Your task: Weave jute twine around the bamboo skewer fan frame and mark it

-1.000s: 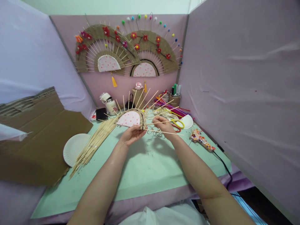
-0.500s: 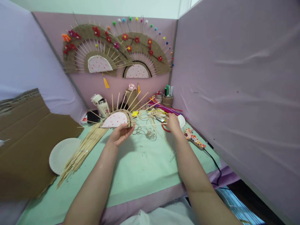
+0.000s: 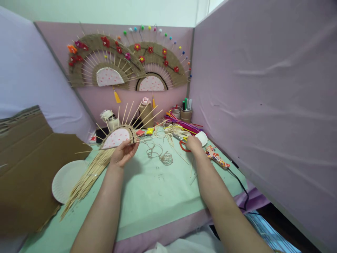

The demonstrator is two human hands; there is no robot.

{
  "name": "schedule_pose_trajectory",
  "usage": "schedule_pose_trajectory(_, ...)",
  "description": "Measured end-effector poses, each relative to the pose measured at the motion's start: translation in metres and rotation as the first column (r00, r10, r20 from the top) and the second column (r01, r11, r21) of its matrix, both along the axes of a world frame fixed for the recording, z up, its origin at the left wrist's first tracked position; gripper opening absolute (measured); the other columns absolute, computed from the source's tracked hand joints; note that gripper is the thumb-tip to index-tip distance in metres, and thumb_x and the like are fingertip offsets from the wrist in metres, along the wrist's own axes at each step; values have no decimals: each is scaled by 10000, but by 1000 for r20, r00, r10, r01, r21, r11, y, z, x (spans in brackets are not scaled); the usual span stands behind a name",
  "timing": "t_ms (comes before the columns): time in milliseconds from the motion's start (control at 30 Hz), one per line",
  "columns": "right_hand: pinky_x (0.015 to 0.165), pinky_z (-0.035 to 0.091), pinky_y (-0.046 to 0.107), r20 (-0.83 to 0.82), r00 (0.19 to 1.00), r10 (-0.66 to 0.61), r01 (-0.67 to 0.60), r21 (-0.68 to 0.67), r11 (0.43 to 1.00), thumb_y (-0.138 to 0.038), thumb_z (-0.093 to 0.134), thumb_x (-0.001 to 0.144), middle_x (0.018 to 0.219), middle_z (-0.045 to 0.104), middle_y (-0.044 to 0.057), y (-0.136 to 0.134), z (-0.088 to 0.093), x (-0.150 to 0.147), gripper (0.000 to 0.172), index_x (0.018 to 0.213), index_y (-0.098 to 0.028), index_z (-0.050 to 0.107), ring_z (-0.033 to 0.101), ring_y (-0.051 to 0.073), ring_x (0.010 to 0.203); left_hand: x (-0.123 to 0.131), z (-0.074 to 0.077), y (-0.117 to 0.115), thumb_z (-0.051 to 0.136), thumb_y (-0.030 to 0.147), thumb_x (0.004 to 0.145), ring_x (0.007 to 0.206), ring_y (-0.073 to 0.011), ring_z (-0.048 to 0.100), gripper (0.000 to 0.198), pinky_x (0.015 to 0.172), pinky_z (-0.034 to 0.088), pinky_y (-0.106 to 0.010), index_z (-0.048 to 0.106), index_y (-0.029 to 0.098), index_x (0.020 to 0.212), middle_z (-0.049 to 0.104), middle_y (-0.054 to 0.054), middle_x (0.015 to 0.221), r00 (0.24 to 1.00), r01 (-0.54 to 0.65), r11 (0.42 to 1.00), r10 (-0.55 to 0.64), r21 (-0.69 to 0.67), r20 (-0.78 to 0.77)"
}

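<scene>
My left hand [image 3: 122, 154] is closed on the lower edge of a half-made fan [image 3: 117, 136]. The fan is a pink dotted half circle with a jute rim and thin wooden sticks fanning out from it, held up above the green table mat [image 3: 158, 189]. My right hand [image 3: 193, 143] is stretched to the right of it. Its fingers curl down onto the red handle of a pair of scissors [image 3: 182, 146] lying on the mat. A loose coil of twine [image 3: 160, 156] lies between the two hands.
A bundle of wooden skewers [image 3: 86, 175], a paper plate [image 3: 63, 179] and cardboard [image 3: 26, 165] lie at the left. A patterned glue gun [image 3: 217, 158] with a black cable sits at the right. Pipe cleaners [image 3: 184, 123] and pen cups [image 3: 185, 113] stand behind. Two finished fans [image 3: 105, 66] hang on the back panel.
My right hand let go of the fan's sticks and moved right and down onto the scissors. My left hand carried the fan to the left.
</scene>
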State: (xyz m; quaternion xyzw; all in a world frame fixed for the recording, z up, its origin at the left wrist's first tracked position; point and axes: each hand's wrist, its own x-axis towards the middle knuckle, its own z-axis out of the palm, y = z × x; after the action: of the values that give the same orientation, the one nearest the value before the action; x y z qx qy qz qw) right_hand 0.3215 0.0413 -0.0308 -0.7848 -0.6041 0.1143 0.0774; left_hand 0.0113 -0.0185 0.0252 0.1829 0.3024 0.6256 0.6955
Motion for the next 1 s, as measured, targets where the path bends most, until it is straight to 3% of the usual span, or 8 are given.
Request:
schedule_pose_trajectory(333,801,459,330,-18,1000,7,-5,113,994,-69,471,788,1109,629,219,-28,18,-1,369,1127,-87,618,585,292,1080,-2,4,-3,366,64,853,737,-149,677,273,655,590,-238,581,85,1020,678,-100,781,1000,2,999,-1,-47,21)
schedule_pose_trajectory(467,779,449,325,-103,995,5,12,164,986,-60,450,792,1065,642,211,-30,20,0,376,1151,-79,564,616,278,1015,-6,7,-8,390,123,862,722,-125,660,256,625,576,-184,568,117,1046,654,-88,802,994,50,999,-48,-20,97)
schedule_pose_trajectory(633,770,428,324,-333,924,186,-56,364,930,-167,523,775,1044,630,162,-24,17,-6,338,1108,-110,504,597,267,955,-13,14,-16,413,171,863,699,-87,641,240,630,550,-113,558,163,1053,624,-63,807,976,75,994,-91,83,198)
schedule_pose_trajectory(733,761,420,309,-544,778,313,-26,471,882,-288,576,772,987,616,92,-22,19,-17,343,1072,-148,486,575,215,881,-15,22,-19,391,185,875,680,-81,636,250,620,544,-100,559,176,1060,614,-58,800,983,56,995,-69,83,172)
schedule_pose_trajectory(833,695,411,281,-736,553,390,-12,461,887,-410,659,705,851,571,8,-34,26,-31,430,1020,-178,482,524,152,738,-17,26,-18,390,181,875,677,-91,639,277,604,553,-119,558,194,1094,618,-60,809,993,37,997,-45,72,110)
schedule_pose_trajectory(933,615,381,248,-844,337,418,-45,429,902,-466,678,678,717,488,-46,-65,30,-48,409,929,-196,501,447,112,635,-19,24,-17,396,168,863,690,-109,651,280,604,563,-146,563,175,1088,628,-75,813,996,55,997,-58,47,72)
schedule_pose_trajectory(1000,556,363,234,-921,111,374,-134,359,924,-501,627,726,674,464,-50,-94,25,-58,379,914,-197,503,432,100,580,-19,20,-17,371,151,864,692,-122,662,272,603,568,-162,570,139,1049,638,-94,805,998,58,998,-58,-5,27)
